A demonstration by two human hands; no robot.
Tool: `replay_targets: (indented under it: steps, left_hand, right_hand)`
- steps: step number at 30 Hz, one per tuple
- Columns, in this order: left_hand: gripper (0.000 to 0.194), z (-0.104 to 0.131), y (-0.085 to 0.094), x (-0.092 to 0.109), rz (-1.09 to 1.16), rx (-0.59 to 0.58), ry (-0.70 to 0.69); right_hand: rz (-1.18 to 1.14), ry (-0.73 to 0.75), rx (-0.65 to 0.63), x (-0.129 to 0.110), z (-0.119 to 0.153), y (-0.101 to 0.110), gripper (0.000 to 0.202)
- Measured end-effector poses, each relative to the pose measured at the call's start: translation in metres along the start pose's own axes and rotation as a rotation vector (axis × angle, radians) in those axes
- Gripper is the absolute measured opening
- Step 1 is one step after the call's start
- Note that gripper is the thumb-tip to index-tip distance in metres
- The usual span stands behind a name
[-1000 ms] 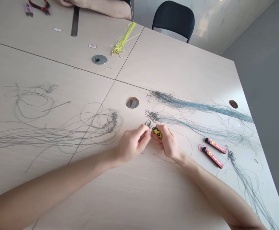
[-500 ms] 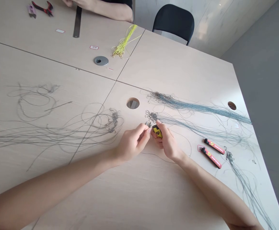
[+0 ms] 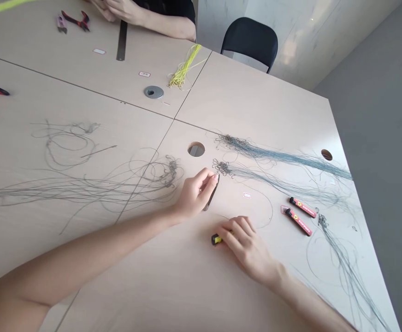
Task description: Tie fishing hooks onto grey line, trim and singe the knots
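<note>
On the pale tabletop (image 3: pixel 145 290), the right hand (image 3: pixel 244 244), grip around the yellow lighter (image 3: pixel 216 239), has dropped to five o'clock from the left hand (image 3: pixel 196 193), seemingly pausing joint work; left's narrow pinch holds something indistinct.

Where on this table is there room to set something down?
Beyond the long blue-grey line bundle, toward the black chair; also between the person's bare left forearm and right hand. Crowded: around the left hand, by dark metal hooks, and around two red lighters.

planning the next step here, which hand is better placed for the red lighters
Right, I'd judge: the right hand lies nearer the red lighters, though it partly covers a yellow lighter; the left hand is farther.
</note>
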State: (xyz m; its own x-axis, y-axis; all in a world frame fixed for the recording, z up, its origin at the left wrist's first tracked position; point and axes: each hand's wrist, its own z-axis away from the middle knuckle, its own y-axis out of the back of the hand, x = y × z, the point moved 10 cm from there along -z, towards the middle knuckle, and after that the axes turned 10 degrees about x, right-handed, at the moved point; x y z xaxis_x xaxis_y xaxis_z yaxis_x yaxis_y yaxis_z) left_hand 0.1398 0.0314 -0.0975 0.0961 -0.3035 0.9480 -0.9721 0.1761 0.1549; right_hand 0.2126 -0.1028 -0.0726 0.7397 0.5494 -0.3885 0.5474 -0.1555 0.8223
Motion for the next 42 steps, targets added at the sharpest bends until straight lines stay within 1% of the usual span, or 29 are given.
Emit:
replay_targets:
  steps: [2,4,6,8,10,11,13,14,16,18,21,25,30,33,37,42]
  left_hand:
    - [0.028,0.0,-0.001,0.001,0.004,-0.013,0.0]
    - [0.028,0.001,-0.002,0.002,-0.001,-0.019,-0.001]
    - [0.028,0.001,-0.002,0.004,-0.01,-0.023,-0.012]
    - [0.028,0.001,-0.002,0.006,-0.015,-0.023,-0.04]
    - [0.027,0.002,-0.003,0.01,-0.02,-0.026,-0.086]
    - [0.027,0.002,-0.003,0.012,-0.028,-0.029,-0.109]
    - [0.026,0.003,-0.004,0.016,-0.057,-0.039,-0.155]
    - [0.026,0.004,-0.005,0.018,-0.075,-0.044,-0.173]
    - [0.028,0.004,-0.006,0.021,-0.103,-0.044,-0.204]
    - [0.031,0.003,-0.007,0.021,-0.108,-0.034,-0.216]
    - [0.036,0.002,-0.01,0.017,-0.107,-0.032,-0.209]
    - [0.04,0.001,-0.014,0.008,-0.164,-0.054,-0.177]
    - [0.037,0.001,-0.014,0.003,-0.207,-0.068,-0.15]
    - [0.035,0.001,-0.014,0.004,-0.207,-0.067,-0.133]
    - [0.032,0.001,-0.012,0.006,-0.159,-0.077,-0.087]
    - [0.026,0.003,-0.016,0.006,-0.081,-0.165,-0.032]
  right_hand:
    - [-0.006,0.063,0.004,-0.009,0.012,-0.011,0.018]
    - [-0.032,0.063,0.009,-0.01,0.016,-0.016,0.022]
    - [-0.071,0.039,0.019,-0.006,0.015,-0.015,0.026]
    - [-0.129,0.016,0.072,-0.001,0.008,-0.007,0.027]
    - [-0.179,-0.066,0.181,0.015,-0.004,0.006,0.026]
    - [-0.192,-0.141,0.249,0.028,-0.01,0.013,0.025]
    - [-0.203,-0.337,0.386,0.06,-0.022,0.024,0.02]
    - [-0.232,-0.374,0.408,0.07,-0.03,0.024,0.016]
    - [-0.31,-0.377,0.438,0.084,-0.045,0.021,0.017]
    - [-0.388,-0.391,0.436,0.096,-0.056,0.013,0.022]
    - [-0.484,-0.383,0.439,0.102,-0.062,0.004,0.026]
    - [-0.548,-0.411,0.439,0.104,-0.058,-0.002,0.032]
    - [-0.573,-0.437,0.421,0.108,-0.054,-0.009,0.037]
    - [-0.59,-0.457,0.424,0.111,-0.052,-0.01,0.036]
    - [-0.637,-0.536,0.409,0.113,-0.049,-0.009,0.032]
    - [-0.747,-0.569,0.351,0.11,-0.052,-0.011,0.021]
